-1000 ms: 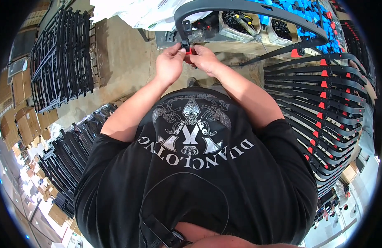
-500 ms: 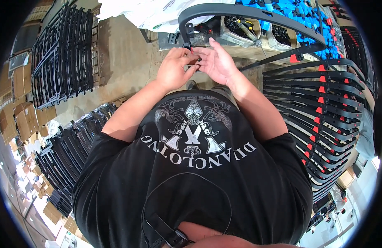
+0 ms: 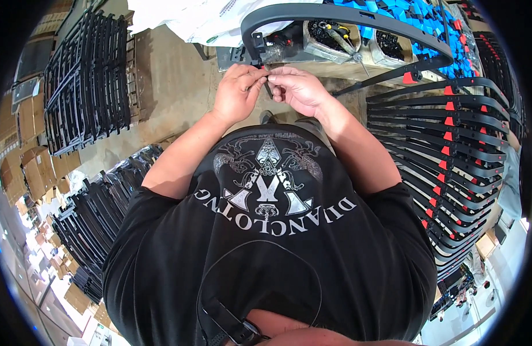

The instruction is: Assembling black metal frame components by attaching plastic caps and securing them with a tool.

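Observation:
A black curved tubular frame (image 3: 346,17) arches over the bench edge, its near left end coming down to my hands. My left hand (image 3: 236,92) is closed in a pinch close to that end, with a bit of red showing just above its fingers. Against its fingertips, my right hand (image 3: 302,91) pinches too, its fingers curled. Something small and dark sits at the meeting fingertips, too hidden to name. A dark narrow piece shows below, between the two hands.
Along the bench stand a box of small black parts with yellow-handled pliers (image 3: 335,36) and another box of black parts (image 3: 388,49). Blue parts (image 3: 404,20) heap behind. Many black curved frames (image 3: 450,132) are stacked at right, black racks (image 3: 87,81) at left. A white sack (image 3: 185,20) lies at the back.
My right hand has turned from an open palm to curled, pinching fingers against my left hand's fingertips. The frame end has shifted slightly left in view.

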Action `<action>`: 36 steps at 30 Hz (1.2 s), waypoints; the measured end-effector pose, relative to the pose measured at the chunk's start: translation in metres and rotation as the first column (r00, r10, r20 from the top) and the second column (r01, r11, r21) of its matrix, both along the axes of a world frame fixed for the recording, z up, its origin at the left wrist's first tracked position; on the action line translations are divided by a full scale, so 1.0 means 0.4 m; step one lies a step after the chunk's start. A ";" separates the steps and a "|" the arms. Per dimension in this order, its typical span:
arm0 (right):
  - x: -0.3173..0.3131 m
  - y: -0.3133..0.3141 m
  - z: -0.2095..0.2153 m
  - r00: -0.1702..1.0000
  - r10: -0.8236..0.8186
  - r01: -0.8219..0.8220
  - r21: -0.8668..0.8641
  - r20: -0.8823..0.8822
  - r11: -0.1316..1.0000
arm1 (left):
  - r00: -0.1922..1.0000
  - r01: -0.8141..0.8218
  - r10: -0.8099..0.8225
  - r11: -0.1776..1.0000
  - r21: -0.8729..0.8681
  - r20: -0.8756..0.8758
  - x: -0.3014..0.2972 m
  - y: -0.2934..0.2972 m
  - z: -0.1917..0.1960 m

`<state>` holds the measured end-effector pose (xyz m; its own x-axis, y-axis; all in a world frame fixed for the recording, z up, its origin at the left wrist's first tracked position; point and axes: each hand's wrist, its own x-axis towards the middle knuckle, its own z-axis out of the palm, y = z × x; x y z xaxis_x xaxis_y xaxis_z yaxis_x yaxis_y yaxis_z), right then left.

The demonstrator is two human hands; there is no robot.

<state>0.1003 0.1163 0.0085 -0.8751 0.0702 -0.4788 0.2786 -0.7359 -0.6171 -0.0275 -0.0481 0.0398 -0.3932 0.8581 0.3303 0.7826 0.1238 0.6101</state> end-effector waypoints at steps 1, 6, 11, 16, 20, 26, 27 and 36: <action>-0.001 0.001 0.005 0.999 0.022 -0.026 -0.124 -0.032 0.992 | 1.000 0.009 -0.009 1.000 0.013 0.020 0.000 -0.003 -0.001; -0.011 0.015 0.001 0.992 0.093 -0.114 -0.281 -0.085 0.953 | 0.998 0.055 -0.056 0.998 0.025 0.024 -0.013 -0.007 -0.013; -0.034 0.021 -0.020 0.995 0.101 -0.101 0.001 0.002 0.995 | 0.996 -0.012 0.011 1.000 0.011 0.086 -0.009 -0.014 -0.021; -0.088 0.028 -0.071 0.996 -0.089 0.077 0.332 0.018 0.940 | 0.919 -0.243 0.342 0.882 -0.403 0.194 -0.045 0.003 -0.038; -0.112 0.005 -0.067 0.998 -0.056 0.038 0.462 0.025 0.886 | 0.975 -0.145 0.212 0.842 -0.520 0.071 -0.065 0.031 -0.048; -0.109 0.009 -0.062 1.000 -0.002 -0.002 0.560 0.006 0.829 | 0.989 -0.090 0.145 0.760 -0.643 0.033 -0.080 0.047 -0.034; -0.108 0.012 -0.063 1.000 0.011 -0.013 0.566 0.007 0.824 | 0.989 -0.090 0.143 0.762 -0.641 0.031 -0.079 0.049 -0.029; -0.108 0.024 -0.091 0.998 0.050 -0.025 0.621 -0.023 0.784 | 0.987 -0.091 0.153 0.758 -0.646 0.041 -0.077 0.050 -0.011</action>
<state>0.0573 0.1257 -0.0277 -0.8989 0.3079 -0.3117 0.2664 -0.1808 -0.9468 -0.0584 -0.0280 0.0356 -0.5093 0.7993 -0.3189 0.6819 0.6009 0.4170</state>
